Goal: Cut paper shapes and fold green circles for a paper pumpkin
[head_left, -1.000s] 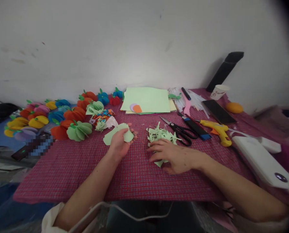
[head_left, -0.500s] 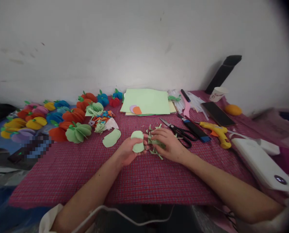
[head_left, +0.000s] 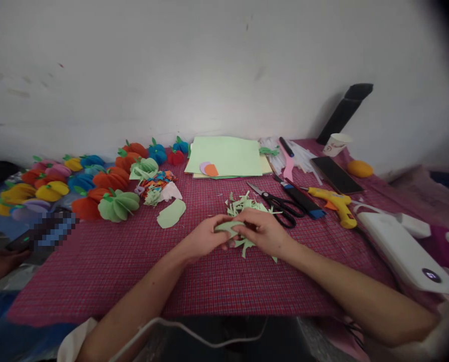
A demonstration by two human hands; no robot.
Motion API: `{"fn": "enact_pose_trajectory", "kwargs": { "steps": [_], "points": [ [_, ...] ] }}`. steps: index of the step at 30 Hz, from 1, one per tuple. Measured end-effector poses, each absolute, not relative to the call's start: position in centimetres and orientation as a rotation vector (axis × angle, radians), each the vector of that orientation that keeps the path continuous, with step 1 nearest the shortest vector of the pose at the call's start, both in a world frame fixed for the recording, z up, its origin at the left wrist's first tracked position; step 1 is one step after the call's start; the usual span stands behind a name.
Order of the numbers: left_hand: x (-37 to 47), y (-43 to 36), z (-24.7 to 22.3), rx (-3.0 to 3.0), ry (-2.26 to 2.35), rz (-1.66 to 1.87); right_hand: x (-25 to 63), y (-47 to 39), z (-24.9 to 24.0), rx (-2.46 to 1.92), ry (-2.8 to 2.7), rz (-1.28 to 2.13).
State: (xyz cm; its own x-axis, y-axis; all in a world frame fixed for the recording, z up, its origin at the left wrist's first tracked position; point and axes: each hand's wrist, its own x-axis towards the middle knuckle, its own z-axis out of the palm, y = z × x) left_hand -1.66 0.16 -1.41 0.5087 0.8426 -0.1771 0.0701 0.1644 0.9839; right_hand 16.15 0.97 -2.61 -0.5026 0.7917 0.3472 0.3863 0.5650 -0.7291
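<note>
Between my two hands is a small stack of light green paper cutouts [head_left: 227, 227]. My left hand [head_left: 208, 235] is closed on its left side, and the fingers of my right hand [head_left: 262, 230] pinch its right side. Light green paper scraps [head_left: 245, 203] lie in a loose heap behind and beneath my hands. To the left, apart from my hands, more light green paper cutouts [head_left: 171, 214] lie flat on the cloth. Black-handled scissors [head_left: 279, 205] rest just beyond my right hand, blades pointing to the back left.
Colourful paper pumpkins [head_left: 113, 179] crowd the left side, beside a pile of mixed scraps [head_left: 157, 187]. Green paper sheets [head_left: 226, 155] lie at the back. A utility knife [head_left: 303, 200], yellow glue gun [head_left: 333, 202], phone [head_left: 336, 175] and white power bank [head_left: 407, 254] occupy the right. Another person's hand [head_left: 2, 264] holds a device at far left.
My right hand has left the scraps and now grips the cutouts together with my left hand. The scraps are more spread out. Another person's hand has appeared at far left.
</note>
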Motion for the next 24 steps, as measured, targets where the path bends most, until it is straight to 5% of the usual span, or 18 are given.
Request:
{"fn": "enact_pose_trajectory", "kwargs": {
  "steps": [24],
  "points": [
    [-3.0, 0.6, -0.9, 1.58, 1.017, 0.646, 16.1, 0.7, -2.2, -1.045, -2.117, 0.917]
  ]
}}
